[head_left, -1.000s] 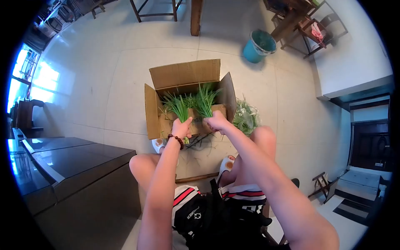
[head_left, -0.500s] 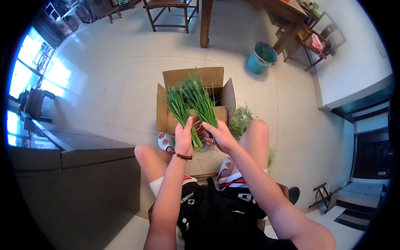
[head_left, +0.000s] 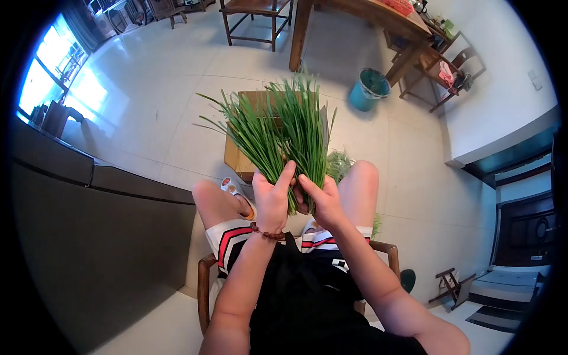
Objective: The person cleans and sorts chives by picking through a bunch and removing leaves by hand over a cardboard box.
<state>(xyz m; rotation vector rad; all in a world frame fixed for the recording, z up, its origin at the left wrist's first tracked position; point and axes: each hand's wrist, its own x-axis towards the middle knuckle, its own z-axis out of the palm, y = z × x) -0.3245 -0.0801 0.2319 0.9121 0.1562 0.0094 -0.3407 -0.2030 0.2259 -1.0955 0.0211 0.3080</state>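
My left hand [head_left: 273,198], with a beaded bracelet at the wrist, is closed around the lower ends of a bunch of chives [head_left: 251,136]. The right hand [head_left: 320,200] grips a second bunch of chives [head_left: 303,127] the same way, thumb on top. Both bunches stand side by side, their green tips fanned out and pointing away from me. Behind them is an open cardboard box [head_left: 236,163], mostly covered by the leaves, so its contents are hidden. A clear plastic bag with greens [head_left: 339,165] lies beside my right knee.
A teal bucket [head_left: 365,94] with a liner stands ahead on the right, near a wooden table [head_left: 378,21]. A wooden chair [head_left: 254,9] is at the top. To my left is a large dark piece of furniture [head_left: 106,236]. Loose green leaves [head_left: 377,225] lie by my right leg.
Both hands have come nearer to me and up, bringing the chives with them. The bunches now look larger and hide more of the box. My view has shifted slightly.
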